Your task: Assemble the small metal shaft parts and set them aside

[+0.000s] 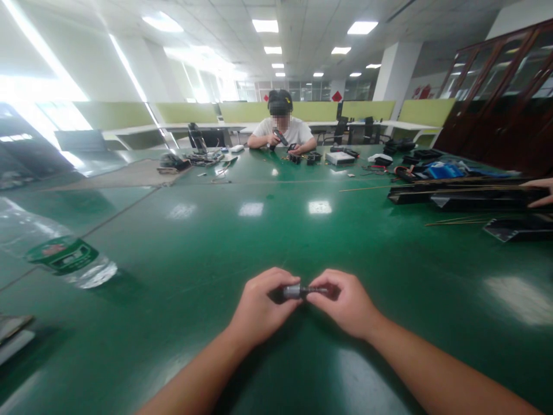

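Between my two hands lies a small grey cylinder [292, 291] with a thin dark shaft [317, 290] pointing right. Its exact kind is not clear to me. My left hand [264, 302] pinches the grey cylinder between thumb and fingers. The thumb and fingers of my right hand [343, 300] close on the dark shaft and partly hide its far end. Both hands are low over the green table [207, 242], in front of me.
A water bottle [69, 256] lies on its side at the left. Black channel-shaped parts [470, 193] and thin rods lie at the right, by another person's hand [540, 193]. A person [280, 127] opposite handles a dark tool. A white box [340, 158] and electronic parts line the far edge.
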The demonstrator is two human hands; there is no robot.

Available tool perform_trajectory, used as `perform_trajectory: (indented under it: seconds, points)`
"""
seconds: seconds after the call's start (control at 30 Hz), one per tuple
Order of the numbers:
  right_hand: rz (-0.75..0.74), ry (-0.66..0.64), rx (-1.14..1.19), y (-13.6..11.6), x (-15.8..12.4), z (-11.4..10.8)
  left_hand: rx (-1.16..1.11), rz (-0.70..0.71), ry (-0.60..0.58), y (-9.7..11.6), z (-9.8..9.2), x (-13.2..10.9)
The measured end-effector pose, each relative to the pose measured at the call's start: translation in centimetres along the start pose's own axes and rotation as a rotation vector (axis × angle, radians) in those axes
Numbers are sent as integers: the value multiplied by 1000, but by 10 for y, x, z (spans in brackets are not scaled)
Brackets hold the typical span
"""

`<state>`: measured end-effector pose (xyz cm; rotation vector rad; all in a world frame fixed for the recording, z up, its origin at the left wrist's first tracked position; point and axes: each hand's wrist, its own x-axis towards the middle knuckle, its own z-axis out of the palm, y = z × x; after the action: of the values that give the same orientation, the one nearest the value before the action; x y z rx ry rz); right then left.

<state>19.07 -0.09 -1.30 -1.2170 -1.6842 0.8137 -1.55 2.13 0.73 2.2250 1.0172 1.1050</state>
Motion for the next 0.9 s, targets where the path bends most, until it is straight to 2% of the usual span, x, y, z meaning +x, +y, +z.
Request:
perform_trajectory:
  seconds: [0.33, 0.9]
  points:
    - [56, 42, 12, 0, 1, 2, 29, 2, 11, -4, -6, 1]
    - [65, 97, 10, 3, 1, -1, 86, -15, 16, -8, -13, 4]
